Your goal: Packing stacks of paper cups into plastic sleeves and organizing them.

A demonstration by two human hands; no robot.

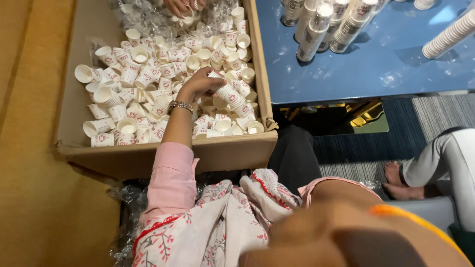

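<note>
One short stack of small white paper cups (231, 94) is gripped by the left hand (198, 84) – fingers closed around it – above a cardboard box (148, 155) of countless loose cups; the right hand's grip cannot be told.

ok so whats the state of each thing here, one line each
cardboard box: open, flaps out
loose paper cups: heaped in the box, most on their sides
nested cup stack: held in the left hand
wrapped cup stacks: standing on the blue table
another person's hand: in the cups at the far end
right hand: out of view
</note>
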